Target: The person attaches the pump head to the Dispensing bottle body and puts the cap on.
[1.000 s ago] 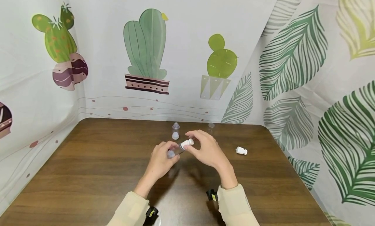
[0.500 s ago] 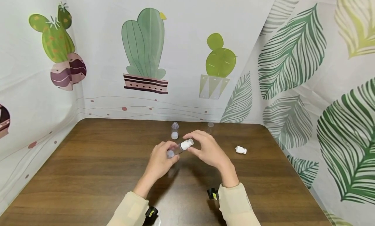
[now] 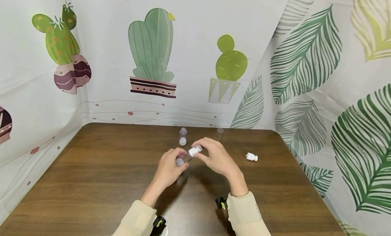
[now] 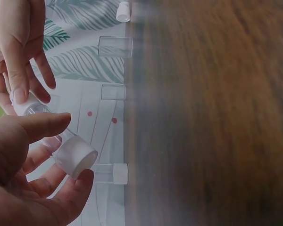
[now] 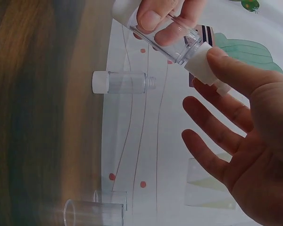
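Observation:
My left hand grips a small clear bottle by its body, near the white base. The bottle is tilted, its neck end up and to the right. On that neck end sits a white pump head, which my right hand pinches between thumb and index finger. In the right wrist view, the other fingers of the right hand are spread apart from it. Both hands are above the table, close together.
A second clear bottle with a white base stands upright behind the hands, its neck bare. Two clear caps stand toward the back right. Another white pump head lies on the wooden table to the right. A patterned cloth hangs behind.
The right fingers were slightly apart from the pump head half a second ago and now pinch it again. The left hand keeps the bottle in nearly the same place.

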`<state>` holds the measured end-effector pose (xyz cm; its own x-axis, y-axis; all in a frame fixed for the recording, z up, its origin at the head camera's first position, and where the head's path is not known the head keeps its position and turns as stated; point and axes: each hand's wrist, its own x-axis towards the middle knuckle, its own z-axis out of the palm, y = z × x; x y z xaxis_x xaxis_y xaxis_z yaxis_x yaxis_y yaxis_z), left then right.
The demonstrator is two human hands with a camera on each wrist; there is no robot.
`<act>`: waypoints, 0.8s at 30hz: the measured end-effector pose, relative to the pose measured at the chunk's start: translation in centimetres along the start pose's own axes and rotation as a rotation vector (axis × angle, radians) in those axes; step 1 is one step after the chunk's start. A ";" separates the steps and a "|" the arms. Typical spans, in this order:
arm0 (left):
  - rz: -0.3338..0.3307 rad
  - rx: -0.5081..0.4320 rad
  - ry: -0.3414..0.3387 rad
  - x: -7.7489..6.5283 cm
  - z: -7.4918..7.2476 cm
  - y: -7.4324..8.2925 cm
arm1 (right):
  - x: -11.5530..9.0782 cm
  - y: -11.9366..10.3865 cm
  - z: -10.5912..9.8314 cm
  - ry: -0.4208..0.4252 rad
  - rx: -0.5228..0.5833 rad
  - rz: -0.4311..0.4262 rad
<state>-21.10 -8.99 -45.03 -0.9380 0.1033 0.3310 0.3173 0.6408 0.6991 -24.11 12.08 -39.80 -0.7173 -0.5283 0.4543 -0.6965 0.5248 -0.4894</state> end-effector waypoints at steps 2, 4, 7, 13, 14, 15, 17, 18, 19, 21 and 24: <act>0.003 -0.001 0.000 0.0 0.0 0.0 | 0.0 0.0 0.0 0.003 0.001 0.014; 0.006 -0.002 0.000 0.0 0.0 0.1 | 0.0 0.0 0.0 0.004 0.000 0.033; 0.013 0.002 0.003 0.0 0.0 0.1 | 0.0 -0.1 0.2 0.004 -0.003 0.065; 0.033 0.015 0.002 -0.1 0.0 0.1 | 0.0 -0.2 0.4 0.019 0.003 0.098; 0.034 0.017 0.001 -0.1 0.0 0.1 | 0.1 -0.2 0.4 0.022 0.005 0.101; 0.035 0.018 -0.001 -0.1 -0.1 0.1 | 0.1 -0.2 0.5 0.022 0.006 0.105; 0.035 0.019 -0.003 -0.1 -0.1 0.2 | 0.1 -0.2 0.5 0.024 0.008 0.110; 0.035 0.020 -0.003 -0.1 -0.1 0.2 | 0.1 -0.2 0.5 0.023 0.007 0.114; 0.034 0.020 -0.003 -0.1 -0.1 0.2 | 0.1 -0.2 0.5 0.021 0.005 0.121; 0.030 0.020 -0.004 -0.1 -0.1 0.2 | 0.0 -0.3 0.4 0.018 -0.004 0.138; 0.023 0.020 -0.005 -0.1 -0.1 0.1 | -0.1 -0.3 0.2 0.019 -0.010 0.158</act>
<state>-20.98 -9.00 -44.87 -0.9311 0.1220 0.3437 0.3361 0.6532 0.6785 -23.83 11.88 -39.82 -0.8180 -0.4262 0.3863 -0.5752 0.6067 -0.5486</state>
